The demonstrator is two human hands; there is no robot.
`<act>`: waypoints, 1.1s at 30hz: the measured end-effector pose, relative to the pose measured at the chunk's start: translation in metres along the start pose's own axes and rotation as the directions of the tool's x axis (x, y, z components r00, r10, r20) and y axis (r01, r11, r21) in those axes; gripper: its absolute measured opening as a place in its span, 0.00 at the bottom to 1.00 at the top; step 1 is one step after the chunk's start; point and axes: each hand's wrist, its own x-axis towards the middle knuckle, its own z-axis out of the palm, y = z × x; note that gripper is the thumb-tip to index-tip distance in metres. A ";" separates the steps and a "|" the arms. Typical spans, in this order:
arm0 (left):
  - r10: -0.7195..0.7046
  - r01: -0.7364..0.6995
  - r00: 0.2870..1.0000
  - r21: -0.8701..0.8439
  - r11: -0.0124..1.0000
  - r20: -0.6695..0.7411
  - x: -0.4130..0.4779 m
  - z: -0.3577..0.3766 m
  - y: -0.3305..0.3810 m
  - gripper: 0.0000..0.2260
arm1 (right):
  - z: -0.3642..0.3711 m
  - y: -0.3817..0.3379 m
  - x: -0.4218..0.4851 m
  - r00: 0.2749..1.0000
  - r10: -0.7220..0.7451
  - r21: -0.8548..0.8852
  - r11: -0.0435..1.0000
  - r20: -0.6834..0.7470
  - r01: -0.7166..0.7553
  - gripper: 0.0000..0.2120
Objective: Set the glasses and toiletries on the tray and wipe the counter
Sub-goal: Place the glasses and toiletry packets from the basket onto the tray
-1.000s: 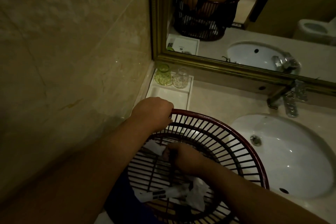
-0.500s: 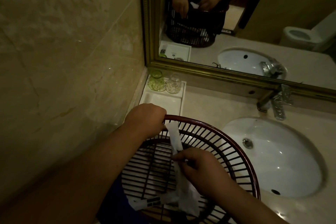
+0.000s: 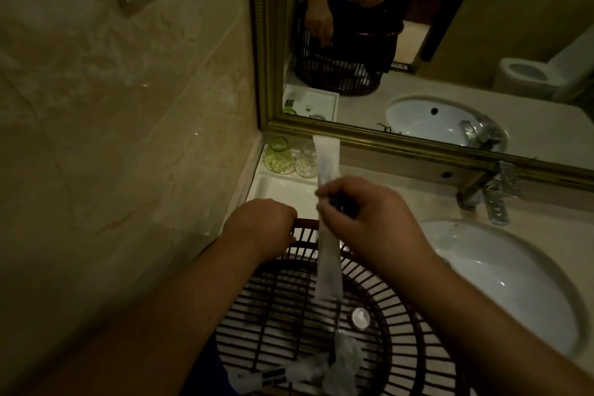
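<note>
White packet (image 3: 328, 254) in right hand (image 3: 373, 219)

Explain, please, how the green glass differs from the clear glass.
The green glass is tinted; the clear glass is colourless. The green glass stands nearer the wall, fully visible; the clear glass is partly hidden behind the white packet in the right hand. Both stand side by side at the back of the tray.

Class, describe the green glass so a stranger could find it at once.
Below the lower left corner of the gold-framed mirror, a white tray sits against the side wall. At its far end stands the green glass, nearer that wall than the clear glass beside it.
</note>
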 end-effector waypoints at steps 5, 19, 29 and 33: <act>-0.032 0.030 0.999 -0.055 0.998 -0.028 -0.003 0.004 -0.002 0.09 | 0.002 0.001 0.090 1.000 -0.013 -0.074 0.997 0.008 0.013 0.08; 0.074 -0.075 0.995 -0.002 0.997 -0.071 -0.002 0.007 -0.003 0.10 | 0.137 0.101 0.202 0.731 0.364 -0.479 0.876 0.577 -0.057 0.16; 0.104 -0.106 0.991 -0.016 0.994 -0.081 0.000 0.015 -0.005 0.09 | 0.180 0.113 0.215 0.553 0.469 -0.587 0.808 0.689 0.046 0.20; 0.099 -0.101 0.993 -0.024 0.995 -0.070 -0.001 0.012 -0.005 0.10 | 0.158 0.098 0.211 0.608 0.405 -0.580 0.806 0.683 0.114 0.21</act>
